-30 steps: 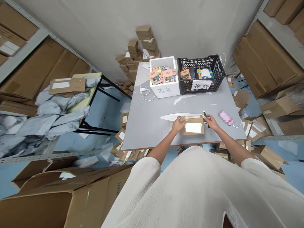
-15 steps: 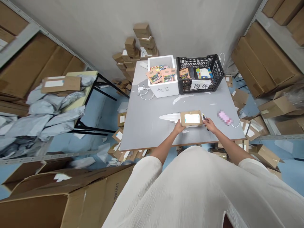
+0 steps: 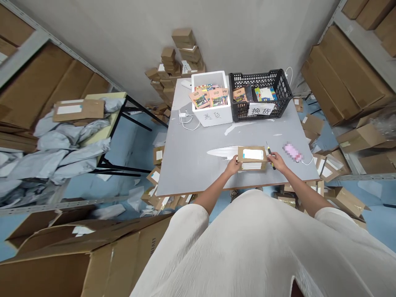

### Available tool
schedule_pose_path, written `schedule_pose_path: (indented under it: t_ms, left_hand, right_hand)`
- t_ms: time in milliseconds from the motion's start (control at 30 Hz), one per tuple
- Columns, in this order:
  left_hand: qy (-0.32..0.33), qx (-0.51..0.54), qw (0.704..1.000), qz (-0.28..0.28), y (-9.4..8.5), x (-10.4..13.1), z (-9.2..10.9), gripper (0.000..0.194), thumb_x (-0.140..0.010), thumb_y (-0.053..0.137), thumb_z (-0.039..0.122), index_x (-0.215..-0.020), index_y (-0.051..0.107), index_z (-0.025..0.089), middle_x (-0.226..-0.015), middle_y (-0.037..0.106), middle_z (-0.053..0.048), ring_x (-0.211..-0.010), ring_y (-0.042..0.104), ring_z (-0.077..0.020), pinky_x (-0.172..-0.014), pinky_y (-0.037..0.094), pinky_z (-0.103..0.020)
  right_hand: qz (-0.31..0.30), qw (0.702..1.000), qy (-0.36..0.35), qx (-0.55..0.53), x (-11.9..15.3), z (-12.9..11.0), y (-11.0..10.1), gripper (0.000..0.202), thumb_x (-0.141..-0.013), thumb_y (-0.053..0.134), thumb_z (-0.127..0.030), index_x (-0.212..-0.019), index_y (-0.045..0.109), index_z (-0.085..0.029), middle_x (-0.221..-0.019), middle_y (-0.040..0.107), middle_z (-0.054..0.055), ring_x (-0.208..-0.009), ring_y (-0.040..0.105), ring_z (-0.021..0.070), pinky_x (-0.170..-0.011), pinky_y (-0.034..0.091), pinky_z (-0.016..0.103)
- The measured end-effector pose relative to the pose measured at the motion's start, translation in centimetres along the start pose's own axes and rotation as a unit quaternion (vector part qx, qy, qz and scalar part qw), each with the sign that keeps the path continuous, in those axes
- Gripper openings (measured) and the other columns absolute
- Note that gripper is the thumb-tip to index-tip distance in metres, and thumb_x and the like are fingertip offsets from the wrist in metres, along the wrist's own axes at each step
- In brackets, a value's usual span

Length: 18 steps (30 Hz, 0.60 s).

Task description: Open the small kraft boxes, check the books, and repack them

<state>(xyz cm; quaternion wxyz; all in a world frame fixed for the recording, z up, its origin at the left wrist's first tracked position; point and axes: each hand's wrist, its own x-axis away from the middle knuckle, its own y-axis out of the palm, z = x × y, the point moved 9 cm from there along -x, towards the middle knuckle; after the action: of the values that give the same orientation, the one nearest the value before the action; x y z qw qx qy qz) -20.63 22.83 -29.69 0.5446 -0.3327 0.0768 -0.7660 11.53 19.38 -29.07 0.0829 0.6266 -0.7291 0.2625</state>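
Note:
A small brown cardboard box with white labels on its top and front side is at the near part of the grey table. My left hand is closed on the box's left end. Beside the right end, my right hand grips a black-and-yellow utility knife, its thin blade pointing away from me. The right fingers are close to the box; whether they touch it I cannot tell.
At the table's back stand a white foam bin and a black plastic crate, both holding books or booklets. A charging phone, pixelated, lies at right. Cardboard boxes crowd the floor around the table. Grey parcels cover a side table.
The box has shifted slightly right and tilted, so its labelled front side now shows more. My right hand has moved a little right with the knife.

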Motion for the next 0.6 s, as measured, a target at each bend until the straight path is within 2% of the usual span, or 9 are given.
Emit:
schedule_pose_path:
  t_ms: [200, 400, 600]
  left_hand:
    - [-0.03, -0.019, 0.998, 0.047, -1.3, -0.3, 1.5, 0.05, -0.108, 0.064, 0.049, -0.148, 0.061, 0.02, -0.121, 0.08, -0.011, -0.114, 0.074, -0.0267, -0.095, 0.053, -0.032]
    - [-0.046, -0.001, 0.997, 0.065, -0.9, -1.6, 2.5, 0.042, -0.108, 0.065, 0.046, -0.141, 0.066, 0.021, -0.117, 0.082, -0.01, -0.104, 0.077, -0.0238, -0.089, 0.052, -0.031]
    - [-0.074, -0.023, 0.995, 0.07, -0.4, -1.7, 1.4, 0.024, -0.108, 0.065, 0.038, -0.123, 0.074, 0.021, -0.113, 0.083, -0.011, -0.105, 0.077, -0.0238, -0.089, 0.052, -0.03]
  right_hand:
    - [0.02, 1.0, -0.013, -0.02, -0.6, -1.3, -1.3, 0.048, -0.091, 0.076, -0.065, -0.111, 0.058, -0.025, -0.106, 0.083, 0.009, -0.097, 0.081, 0.0246, -0.077, 0.061, 0.032]
    - [0.064, 0.997, -0.021, -0.023, -1.6, -2.0, -2.3, 0.048, -0.089, 0.077, -0.064, -0.109, 0.061, -0.024, -0.1, 0.081, 0.008, -0.099, 0.078, 0.0253, -0.074, 0.061, 0.031]
    - [0.042, 0.999, -0.008, -0.022, -1.5, -1.9, -1.8, 0.04, -0.09, 0.078, -0.057, -0.107, 0.063, -0.025, -0.092, 0.079, 0.005, -0.09, 0.076, 0.0225, -0.072, 0.061, 0.031]
